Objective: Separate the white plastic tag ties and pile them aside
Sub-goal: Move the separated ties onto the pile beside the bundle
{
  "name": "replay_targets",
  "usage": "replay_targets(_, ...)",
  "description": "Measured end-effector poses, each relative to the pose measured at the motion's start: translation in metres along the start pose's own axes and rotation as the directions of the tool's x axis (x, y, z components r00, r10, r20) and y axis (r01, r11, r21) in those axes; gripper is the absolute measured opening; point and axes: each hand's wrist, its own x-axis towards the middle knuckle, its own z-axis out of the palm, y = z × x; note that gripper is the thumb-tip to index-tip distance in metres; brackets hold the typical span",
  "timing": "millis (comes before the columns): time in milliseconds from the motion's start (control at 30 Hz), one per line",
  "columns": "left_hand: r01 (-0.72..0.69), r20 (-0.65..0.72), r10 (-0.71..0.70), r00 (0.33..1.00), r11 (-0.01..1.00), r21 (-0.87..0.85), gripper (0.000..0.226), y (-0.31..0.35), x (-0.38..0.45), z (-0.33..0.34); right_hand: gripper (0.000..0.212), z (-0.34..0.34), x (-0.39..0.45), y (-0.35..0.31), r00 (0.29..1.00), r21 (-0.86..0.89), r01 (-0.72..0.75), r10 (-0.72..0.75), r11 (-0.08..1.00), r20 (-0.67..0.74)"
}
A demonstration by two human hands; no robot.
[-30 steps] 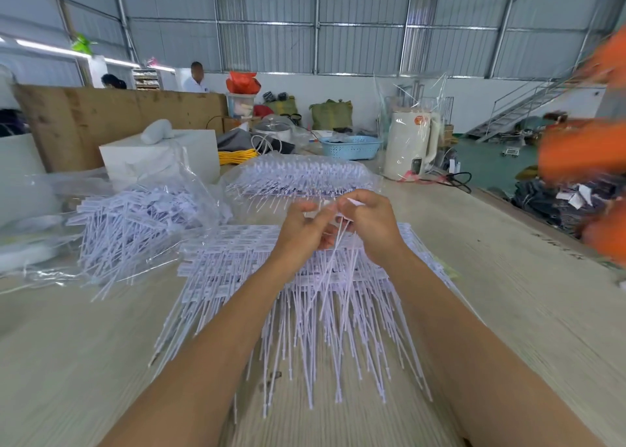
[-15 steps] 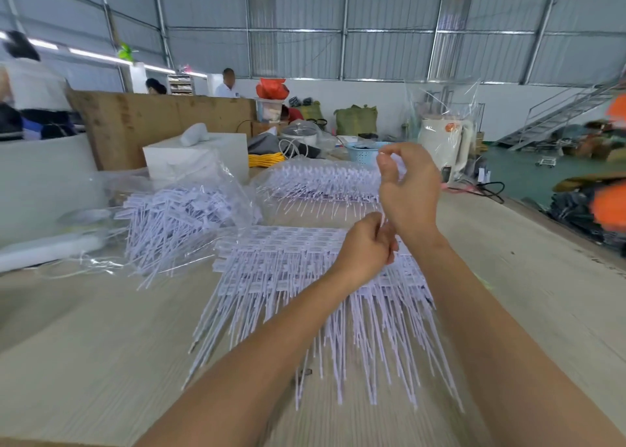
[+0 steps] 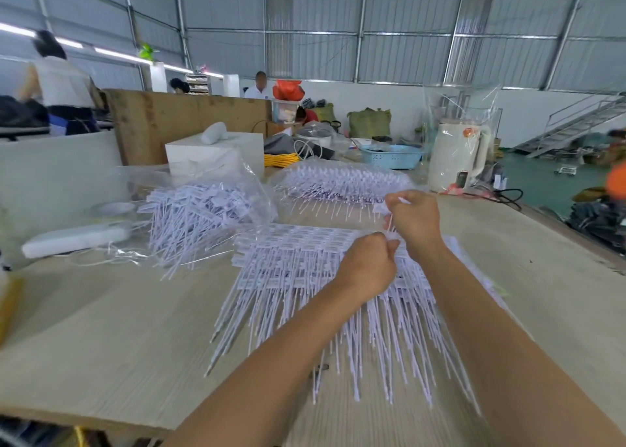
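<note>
Right hand (image 3: 418, 224): thumb and forefinger pinched on the head of a single white tie (image 3: 389, 224), raised above the stack; the tie runs down and nearer from that pinch to the left hand (image 3: 367, 265); left hand closed in a loose fist, its fingertips gripping the lower part of the same tie, knuckles just above the stack; the two hands are close together, the right farther and higher; detail at the fingertips is blurred, so whether the tie is still joined to its strip cannot be told.

Directly beneath both hands: stack (image 3: 305, 260) of joined tie strips, lying flat on the table (image 3: 118, 328); tag heads in rows at the far side, tails fanned toward the near edge and spreading under both forearms.

Left of the stack, just beside it: pile (image 3: 200, 216) of loose ties lying in disorder, partly inside an open clear bag (image 3: 257, 189); tails point near and left.

Far of the stack: second bag of ties (image 3: 342, 184), in ordered rows, wrapped in clear plastic.

Beyond: white box (image 3: 216, 156) at far left of centre; blue basket (image 3: 391, 156) and a white kettle (image 3: 455, 156) in plastic wrap at far right; brown board (image 3: 189, 117) standing behind the box; several persons in the far background, blurred.
</note>
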Motion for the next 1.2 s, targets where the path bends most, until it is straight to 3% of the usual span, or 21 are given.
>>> replay_targets(133,0.128,0.038,-0.129,0.991,0.991,0.030,0.026,-0.012,-0.010,-0.017,0.020,0.019,-0.008,0.021,0.991,-0.064,-0.026,0.034,0.998,0.127)
replay_targets(233,0.187,-0.076,-0.187,0.979,0.982,-0.006,0.022,-0.025,-0.018,-0.043,0.028,0.044,-0.018,0.014,0.982,0.056,0.023,-0.033,0.998,0.187)
replay_targets(300,0.207,-0.188,-0.216,0.958,0.976,-0.066,0.023,-0.037,-0.026,-0.062,0.021,0.067,-0.029,-0.001,0.966,0.168,0.064,-0.104,0.984,0.238)
replay_targets(333,0.217,-0.246,-0.235,0.940,0.971,-0.099,0.023,-0.044,-0.031,-0.072,0.021,0.081,-0.036,-0.011,0.950,0.203,0.098,-0.152,0.974,0.273)
replay_targets(433,0.283,-0.382,-0.328,0.864,0.944,-0.169,0.020,-0.070,-0.045,-0.106,0.048,0.128,-0.058,-0.039,0.856,0.250,0.163,-0.263,0.954,0.445)
replay_targets(533,0.392,-0.430,-0.443,0.787,0.897,-0.207,0.021,-0.101,-0.054,-0.140,0.067,0.172,-0.074,-0.054,0.767,0.152,0.199,-0.250,0.968,0.591)
replay_targets(633,0.497,-0.400,-0.560,0.726,0.829,-0.257,0.022,-0.132,-0.052,-0.169,0.069,0.202,-0.083,-0.058,0.715,0.090,0.173,-0.188,0.981,0.673)
replay_targets(733,0.560,-0.410,-0.559,0.721,0.818,-0.129,0.017,-0.155,-0.038,-0.189,0.065,0.218,-0.084,-0.055,0.728,0.041,0.155,-0.142,0.987,0.671)
replay_targets(900,0.596,-0.401,-0.530,0.747,0.802,0.049,0.027,-0.177,-0.005,-0.197,0.049,0.215,-0.078,-0.043,0.732,-0.020,0.174,-0.116,0.985,0.671)
replay_targets(1067,0.605,-0.345,-0.515,0.784,0.757,0.245,0.024,-0.191,0.031,-0.176,0.022,0.183,-0.072,-0.031,0.669,-0.006,0.180,-0.118,0.984,0.734)
replay_targets(1200,0.596,-0.347,-0.484,0.803,0.645,0.478,0.031,-0.201,0.046,-0.157,0.012,0.156,-0.064,-0.021,0.678,-0.036,0.203,-0.114,0.978,0.726)
